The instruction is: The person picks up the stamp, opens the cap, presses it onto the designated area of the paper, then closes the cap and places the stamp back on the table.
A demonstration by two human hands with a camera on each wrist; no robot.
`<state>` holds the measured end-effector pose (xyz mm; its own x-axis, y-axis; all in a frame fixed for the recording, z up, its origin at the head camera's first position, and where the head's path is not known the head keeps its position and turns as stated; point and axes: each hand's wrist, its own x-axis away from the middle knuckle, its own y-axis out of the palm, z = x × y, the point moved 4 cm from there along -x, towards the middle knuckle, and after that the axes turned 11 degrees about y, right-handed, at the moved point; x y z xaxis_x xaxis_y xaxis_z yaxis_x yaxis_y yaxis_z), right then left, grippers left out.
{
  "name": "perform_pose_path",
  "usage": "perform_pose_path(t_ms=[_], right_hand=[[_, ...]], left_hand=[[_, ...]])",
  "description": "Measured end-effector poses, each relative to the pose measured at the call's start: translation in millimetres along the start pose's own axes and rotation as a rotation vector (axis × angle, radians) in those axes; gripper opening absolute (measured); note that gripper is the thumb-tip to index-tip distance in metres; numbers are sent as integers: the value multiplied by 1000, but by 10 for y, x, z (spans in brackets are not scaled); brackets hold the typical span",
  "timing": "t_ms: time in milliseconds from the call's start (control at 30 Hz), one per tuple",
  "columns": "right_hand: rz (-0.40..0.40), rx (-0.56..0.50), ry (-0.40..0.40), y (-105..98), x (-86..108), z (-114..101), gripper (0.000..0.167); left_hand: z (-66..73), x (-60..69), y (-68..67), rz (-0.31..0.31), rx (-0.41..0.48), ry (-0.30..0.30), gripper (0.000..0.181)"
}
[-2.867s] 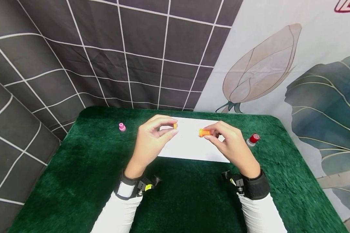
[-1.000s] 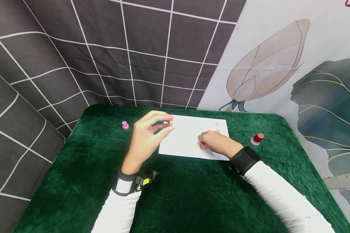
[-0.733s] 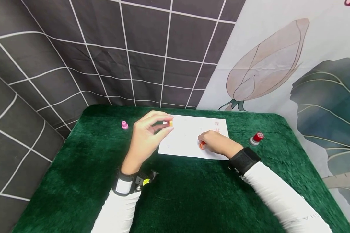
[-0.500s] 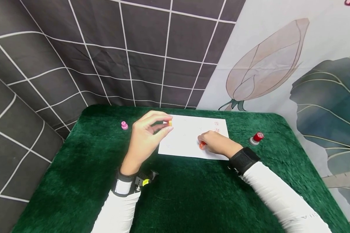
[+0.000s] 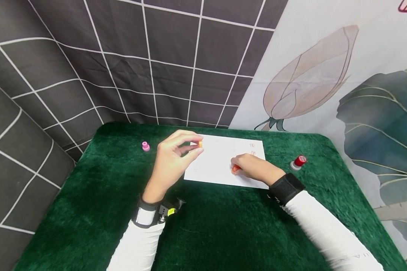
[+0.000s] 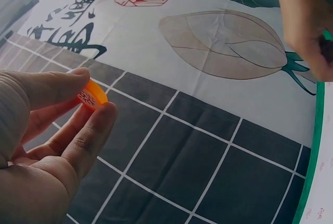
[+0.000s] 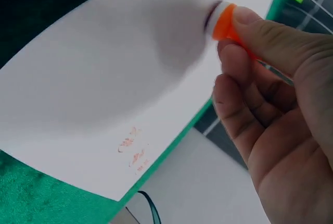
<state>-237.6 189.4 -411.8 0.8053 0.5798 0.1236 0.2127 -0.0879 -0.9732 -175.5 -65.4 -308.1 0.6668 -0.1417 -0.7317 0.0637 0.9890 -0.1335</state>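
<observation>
In the head view a white sheet (image 5: 217,162) with faint red prints near its right edge lies on green cloth. The right hand (image 5: 254,167) pinches an orange stamp (image 5: 235,169) low at the sheet; the right wrist view shows the stamp (image 7: 225,22) between thumb and fingers of the right hand (image 7: 281,88), its pale end against the paper. Above the sheet's left side the left hand (image 5: 171,158) holds a small orange cap (image 5: 200,144) between thumb and fingertips. A printed pattern shows on the cap (image 6: 92,96) in the left wrist view, beside the left hand's thumb and fingers.
A pink stamp (image 5: 146,146) stands on the green cloth (image 5: 122,169) at the left. To the right of the sheet is a red-topped stamp (image 5: 298,162) with a grey base. Behind the table hang a dark checked cloth (image 5: 169,56) and a white floral one.
Since the earliest frame, the right hand has lowered the orange stamp from above the sheet to the paper. The left hand still holds the cap. Over the last half second, both hands hardly move.
</observation>
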Motion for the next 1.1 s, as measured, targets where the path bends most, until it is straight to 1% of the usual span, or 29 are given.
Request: perform_pose_path(t_ms=[100, 267, 367, 533, 633, 767, 867, 933, 1000, 1100], right_hand=[[21, -53, 5, -116, 15, 0, 7], [120, -108, 19, -350, 130, -3, 9], [210, -134, 13, -517, 227, -41, 13], [392, -228, 1, -819, 433, -201, 22], [462, -293, 16, -932, 549, -301, 26], [537, -372, 33, -992, 640, -425, 29], [616, -433, 9, -998, 672, -521, 31], [655, -488, -15, -982, 675, -579, 32], [671, -547, -33, -952, 661, -624, 32], [661, -625, -44, -886, 631, -668, 34]], left_hand=[[-16, 6, -11, 7, -11, 1, 29], [-33, 13, 5, 2, -18, -10, 29], [-40, 20, 28, -8, -13, -27, 29], [-52, 28, 81, -21, 13, -32, 28], [-47, 26, 116, -28, 23, -37, 29], [-27, 26, 149, -34, 26, -48, 29], [-2, 29, 180, -44, 37, -39, 29], [14, 29, 207, -55, 48, -29, 29], [19, 36, 234, -65, 58, -25, 30], [19, 52, 275, -79, 72, -25, 32]])
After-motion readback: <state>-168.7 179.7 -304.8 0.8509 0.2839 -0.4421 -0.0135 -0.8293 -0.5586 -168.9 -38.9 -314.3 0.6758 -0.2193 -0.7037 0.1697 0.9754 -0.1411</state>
